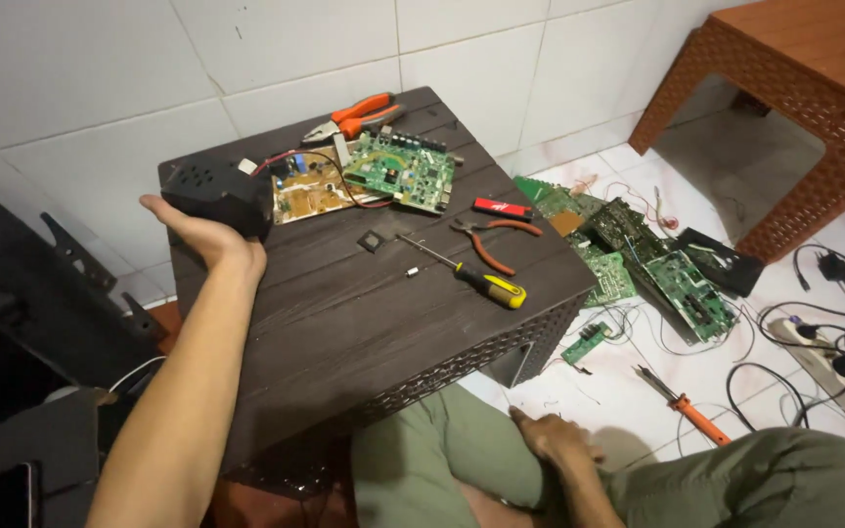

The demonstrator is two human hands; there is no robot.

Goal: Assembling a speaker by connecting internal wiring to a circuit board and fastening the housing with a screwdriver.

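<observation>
Left hand cups black box, steadying it at table left corner; right hand, apparently loose-fingered, rests on knee.

White tiled wall and floor — perhaps dimly lit.

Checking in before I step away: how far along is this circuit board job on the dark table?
Done: boards lie bare on the table, wires attached. In hand: the left hand holds a black box; the right hand rests on the knee. Left: screwdriver and pliers lie idle; more boards wait on the floor.
</observation>
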